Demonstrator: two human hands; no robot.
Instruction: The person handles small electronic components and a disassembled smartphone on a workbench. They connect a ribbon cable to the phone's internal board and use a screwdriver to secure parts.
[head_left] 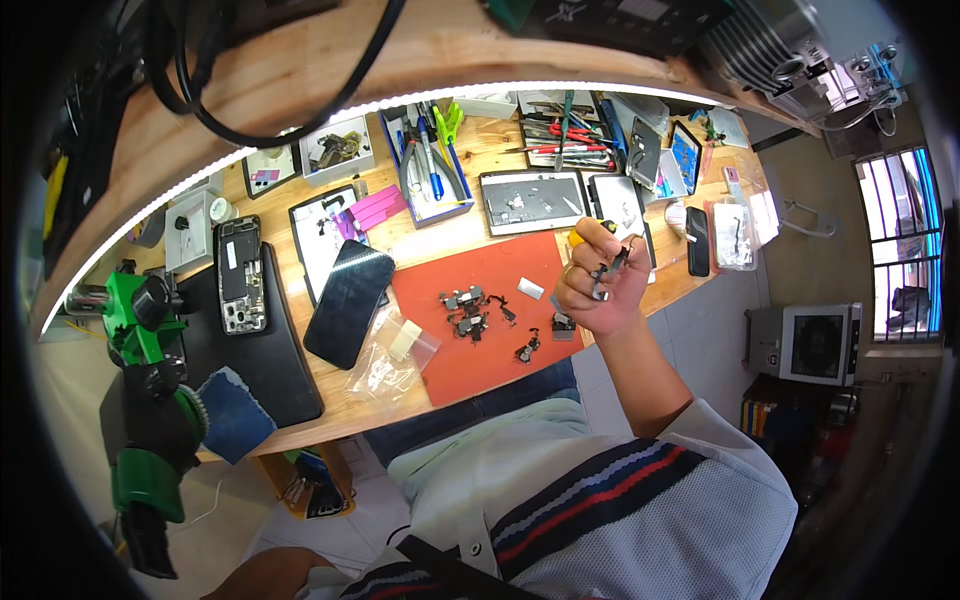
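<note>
My right hand (607,290) is raised over the right edge of the orange work mat (430,290), its fingers closed. Pinched in it is a small dark phone part (613,264) with thin curled strips, like a flex cable. A bit of something yellow (576,238) shows at the fingertips; its kind is hidden. Below on the mat lie a cluster of similar dark parts (468,315), a loose one (528,347), a grey-and-black block (563,326) and a small silvery-white rectangle (531,288). Only part of my left arm shows at the lower edge; that hand is out of the picture.
Left of the mat lie a dark phone (348,305), a clear plastic bag (385,362) and an opened phone (241,275). A green clamp arm (140,320) stands at far left. Behind are a tool box (452,207), a dark tray (533,200) and pens and tweezers (575,145).
</note>
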